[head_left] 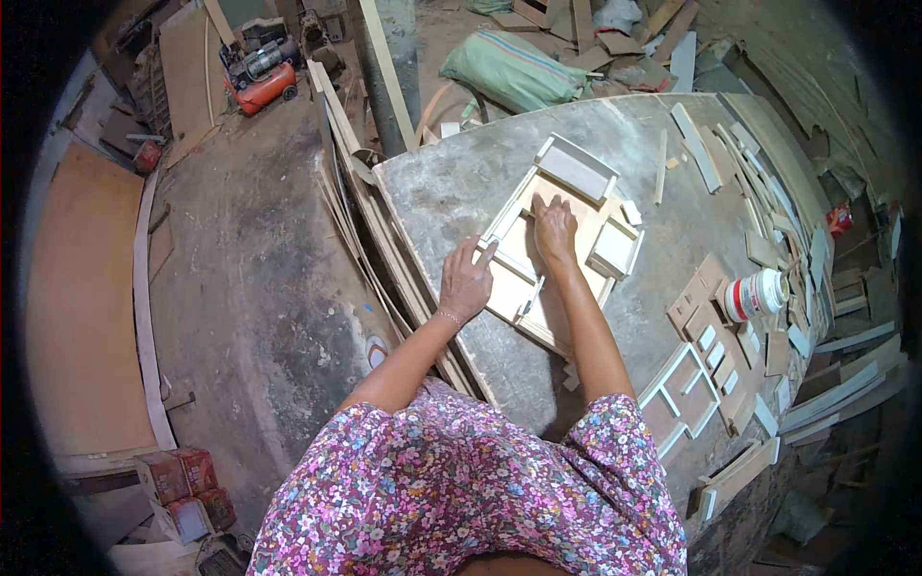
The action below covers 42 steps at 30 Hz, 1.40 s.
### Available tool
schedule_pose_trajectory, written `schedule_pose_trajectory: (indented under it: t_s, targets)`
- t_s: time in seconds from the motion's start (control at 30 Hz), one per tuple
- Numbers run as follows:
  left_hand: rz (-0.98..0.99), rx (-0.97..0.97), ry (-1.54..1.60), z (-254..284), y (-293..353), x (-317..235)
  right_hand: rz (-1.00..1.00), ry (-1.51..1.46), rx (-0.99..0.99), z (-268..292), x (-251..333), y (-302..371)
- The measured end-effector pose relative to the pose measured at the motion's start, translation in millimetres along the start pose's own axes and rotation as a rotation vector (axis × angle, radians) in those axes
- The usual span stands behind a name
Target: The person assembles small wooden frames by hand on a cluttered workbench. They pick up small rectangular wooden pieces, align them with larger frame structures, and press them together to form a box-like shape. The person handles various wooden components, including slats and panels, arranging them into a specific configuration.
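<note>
A pale wooden frame (pixel 507 261) with inner dividers lies on the grey table in front of me. My left hand (pixel 466 281) grips its left edge, thumb and fingers at the rail. Inside the frame, my right hand (pixel 555 230) rests palm down with its fingers stretched toward the far end. A small white stick-like thing (pixel 530 296) lies near my right forearm; its kind is unclear. At the far end sits a shallow tray-like box (pixel 576 170), and a smaller open box (pixel 616 246) stands at the right side. My right forearm covers part of the frame.
Along the table (pixel 432 192)'s right side lie wood strips (pixel 696 144), a white jar (pixel 757 295) with a red band, and a white divided frame (pixel 680 392). Boards (pixel 370 221) lean against its left edge. Beyond are a green sack (pixel 514 72) and an orange compressor (pixel 262 88).
</note>
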<state>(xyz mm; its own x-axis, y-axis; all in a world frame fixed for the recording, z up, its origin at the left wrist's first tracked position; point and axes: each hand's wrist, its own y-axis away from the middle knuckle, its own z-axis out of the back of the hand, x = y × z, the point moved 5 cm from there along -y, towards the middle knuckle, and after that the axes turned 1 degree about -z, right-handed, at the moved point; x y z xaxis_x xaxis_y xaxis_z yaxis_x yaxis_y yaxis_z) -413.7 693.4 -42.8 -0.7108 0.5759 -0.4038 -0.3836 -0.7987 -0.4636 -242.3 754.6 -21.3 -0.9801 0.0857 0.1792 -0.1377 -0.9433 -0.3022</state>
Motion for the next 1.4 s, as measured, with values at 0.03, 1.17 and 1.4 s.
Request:
schedule_pose_trajectory:
  t_s: [0.03, 1.17, 1.4]
  targets:
    - [0.001, -0.004, -0.002, 0.1, 0.6, 1.3, 0.002, 0.003, 0.018, 2.0, 2.9, 0.0]
    - [0.028, 0.059, 0.015, 0.4, -0.4, 1.3, -0.009, -0.008, 0.03, 4.7, 3.8, 2.3]
    - [0.022, 0.046, 0.013, -1.5, -0.4, 2.7, -0.021, 0.014, 0.021, 0.0, 2.1, 1.7]
